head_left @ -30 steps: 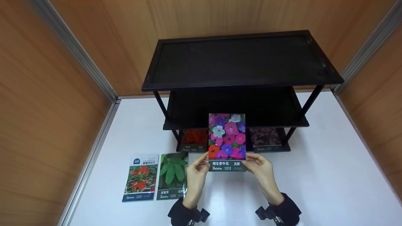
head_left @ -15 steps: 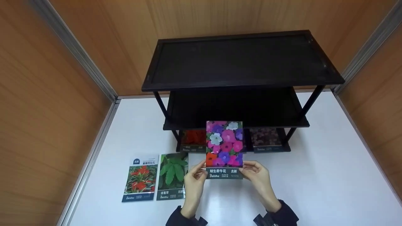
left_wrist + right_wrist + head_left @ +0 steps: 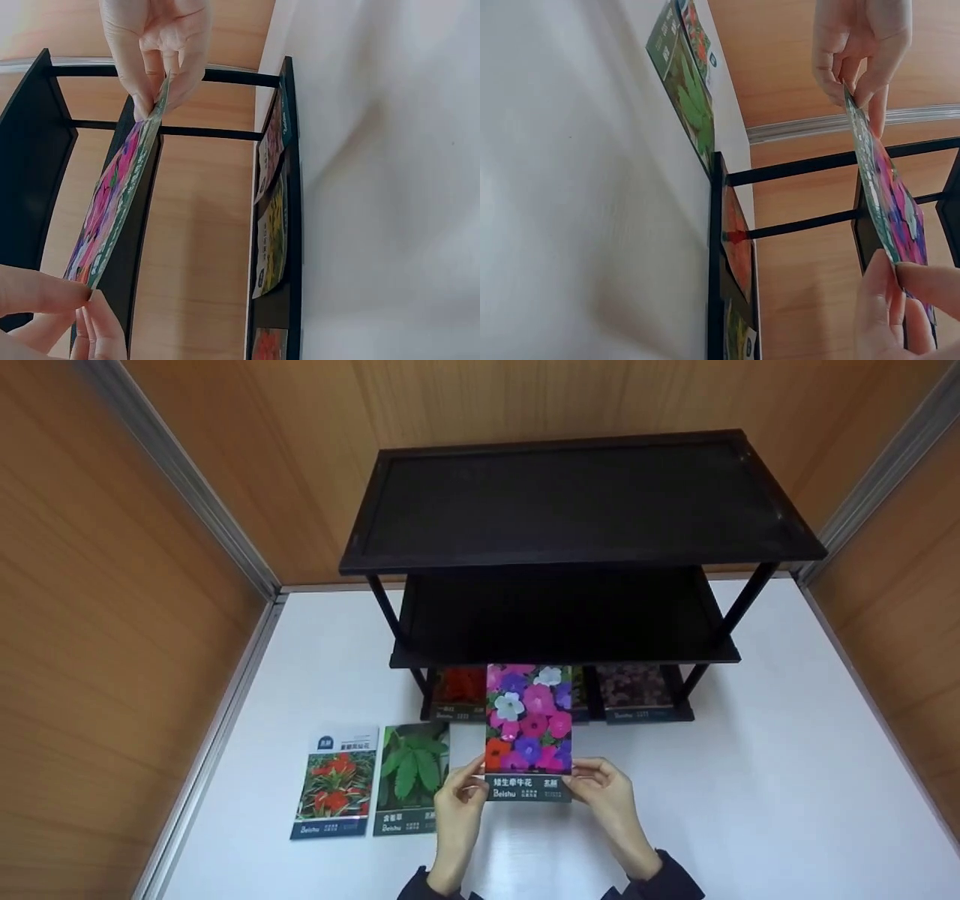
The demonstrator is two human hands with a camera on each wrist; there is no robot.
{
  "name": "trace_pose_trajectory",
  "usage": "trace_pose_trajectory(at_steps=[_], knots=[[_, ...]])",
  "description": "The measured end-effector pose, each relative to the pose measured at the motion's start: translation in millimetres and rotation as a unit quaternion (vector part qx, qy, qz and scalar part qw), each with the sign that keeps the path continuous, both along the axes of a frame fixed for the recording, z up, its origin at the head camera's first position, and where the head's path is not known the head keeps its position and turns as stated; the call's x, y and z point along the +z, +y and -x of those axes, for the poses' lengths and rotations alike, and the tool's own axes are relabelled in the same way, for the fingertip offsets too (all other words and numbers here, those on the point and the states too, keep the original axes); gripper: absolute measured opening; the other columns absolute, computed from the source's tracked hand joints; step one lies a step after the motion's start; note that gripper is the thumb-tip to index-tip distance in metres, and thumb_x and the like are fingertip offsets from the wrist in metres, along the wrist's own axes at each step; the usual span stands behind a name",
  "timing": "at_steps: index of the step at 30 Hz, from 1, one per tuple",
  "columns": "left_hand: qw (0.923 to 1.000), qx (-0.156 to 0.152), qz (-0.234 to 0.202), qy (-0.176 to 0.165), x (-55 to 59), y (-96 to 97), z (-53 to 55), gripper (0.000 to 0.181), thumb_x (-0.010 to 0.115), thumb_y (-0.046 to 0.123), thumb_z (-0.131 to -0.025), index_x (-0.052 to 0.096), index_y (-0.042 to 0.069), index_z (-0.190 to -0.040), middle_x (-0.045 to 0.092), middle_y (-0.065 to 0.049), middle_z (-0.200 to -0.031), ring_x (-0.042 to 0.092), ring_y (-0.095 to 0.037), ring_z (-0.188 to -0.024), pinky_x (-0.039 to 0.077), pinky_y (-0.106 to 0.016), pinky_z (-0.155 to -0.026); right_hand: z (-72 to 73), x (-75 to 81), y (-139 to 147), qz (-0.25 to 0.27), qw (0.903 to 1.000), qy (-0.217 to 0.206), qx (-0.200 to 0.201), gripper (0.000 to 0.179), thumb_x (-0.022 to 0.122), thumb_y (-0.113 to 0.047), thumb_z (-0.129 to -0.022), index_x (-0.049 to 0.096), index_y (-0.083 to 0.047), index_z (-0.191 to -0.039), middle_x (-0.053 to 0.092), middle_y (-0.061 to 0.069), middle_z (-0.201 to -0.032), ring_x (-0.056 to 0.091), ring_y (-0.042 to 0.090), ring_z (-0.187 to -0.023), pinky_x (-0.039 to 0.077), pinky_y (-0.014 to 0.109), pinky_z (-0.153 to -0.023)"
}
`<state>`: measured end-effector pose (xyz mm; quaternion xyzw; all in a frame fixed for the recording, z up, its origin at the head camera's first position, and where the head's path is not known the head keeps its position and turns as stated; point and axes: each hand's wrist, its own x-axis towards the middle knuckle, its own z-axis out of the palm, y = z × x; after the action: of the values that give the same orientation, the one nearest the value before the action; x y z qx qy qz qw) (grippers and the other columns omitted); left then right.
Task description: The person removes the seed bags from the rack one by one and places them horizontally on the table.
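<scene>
A seed packet with pink, purple and white flowers (image 3: 529,720) is held up before the black shelf rack (image 3: 570,656). My left hand (image 3: 459,810) pinches its lower left edge between thumb and fingers. On the opposite edge my right hand (image 3: 609,802) pinches the lower right corner. Both wrist views show the packet stretched between the two hands, well above the white table. Left of my left hand lie a green-leaf packet (image 3: 410,776) and a red-flower packet (image 3: 335,787), side by side on the table.
The rack's lowest shelf bears an orange-red packet (image 3: 460,690), a yellow-flower packet (image 3: 271,236) partly hidden behind the held one in the head view, and a pale pink packet (image 3: 634,690). Wooden panels (image 3: 135,660) enclose the white table (image 3: 787,780) at the back and sides.
Both hands have drawn the flower packet down and slightly left, toward the person, away from the middle shelf. The packets on the table and the rack stay in place.
</scene>
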<state>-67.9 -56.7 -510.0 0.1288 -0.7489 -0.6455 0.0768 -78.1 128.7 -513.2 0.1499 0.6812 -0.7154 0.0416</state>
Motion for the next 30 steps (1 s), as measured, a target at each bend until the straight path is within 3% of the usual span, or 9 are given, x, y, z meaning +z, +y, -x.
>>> trace_pose_trajectory(at_steps=[9,16,26,30], knots=[[0.9994,0.012,0.029,-0.015,-10.4,-6.1,-4.1,0.035,0.056,-0.01,-0.074,0.063,-0.001,-0.106,0.059,-0.007,-0.089,0.053,-0.013,-0.072,0.044,-0.02,-0.061,-1.7,-11.9,-6.5,-0.032,0.9989,-0.025,0.022,0.032,0.065,0.001,-0.073,0.053,0.009,-0.102,0.06,0.007,-0.082,0.059,0.012,-0.07,0.051,0.025,-0.065],[0.9977,0.015,0.057,-0.033,-19.5,-11.8,-3.8,0.037,0.054,-0.012,-0.071,0.064,0.0,-0.105,0.059,-0.008,-0.087,0.053,-0.017,-0.072,0.043,-0.018,-0.057,-1.3,-22.1,-12.6,-0.023,0.9985,-0.037,0.034,0.032,0.065,-0.001,-0.074,0.053,0.009,-0.102,0.059,0.006,-0.081,0.057,0.011,-0.07,0.05,0.023,-0.064],[0.9975,0.012,0.053,-0.044,-35.3,-19.0,-3.7,0.042,0.048,-0.018,-0.067,0.062,-0.006,-0.104,0.058,-0.012,-0.084,0.053,-0.018,-0.07,0.043,-0.018,-0.056,0.4,-40.5,-21.4,-0.032,0.9977,-0.043,0.042,0.033,0.064,0.001,-0.072,0.054,0.011,-0.101,0.06,0.005,-0.078,0.056,0.01,-0.068,0.049,0.023,-0.061],[0.9955,0.015,0.078,-0.053,-39.2,-22.6,-3.6,0.04,0.049,-0.018,-0.068,0.062,-0.007,-0.104,0.058,-0.012,-0.085,0.053,-0.018,-0.068,0.042,-0.018,-0.054,0.2,-44.6,-25.4,-0.042,0.9967,-0.045,0.052,0.033,0.064,0.0,-0.072,0.054,0.01,-0.101,0.06,0.005,-0.078,0.055,0.009,-0.067,0.048,0.024,-0.06]])
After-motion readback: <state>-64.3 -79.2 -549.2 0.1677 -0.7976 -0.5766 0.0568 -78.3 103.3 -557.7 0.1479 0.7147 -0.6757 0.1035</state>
